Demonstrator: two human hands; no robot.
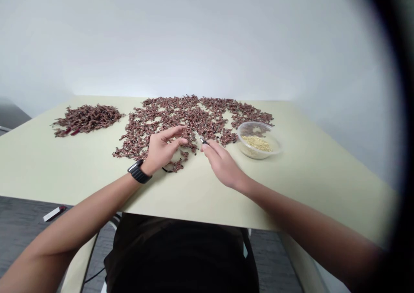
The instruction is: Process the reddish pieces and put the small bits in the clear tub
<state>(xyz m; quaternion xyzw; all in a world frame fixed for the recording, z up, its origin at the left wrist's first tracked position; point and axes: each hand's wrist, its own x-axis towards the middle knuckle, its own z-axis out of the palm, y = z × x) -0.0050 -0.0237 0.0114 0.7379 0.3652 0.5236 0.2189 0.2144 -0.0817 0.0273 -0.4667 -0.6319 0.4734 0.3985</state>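
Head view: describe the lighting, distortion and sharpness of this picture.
Head view: soft, even light, faint shadows under the left hand and the right hand, which pinches a small dark tool; no glare on the table; wide-angle distortion stretches the arms; a dark blurred vignette covers the right edge; clear bowl and red-brown pieces look fairly sharp.

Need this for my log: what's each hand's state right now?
Left hand: open, fingers curled over the reddish-brown pieces, nothing clearly gripped.
Right hand: closed on a small dark tool, kind unclear.
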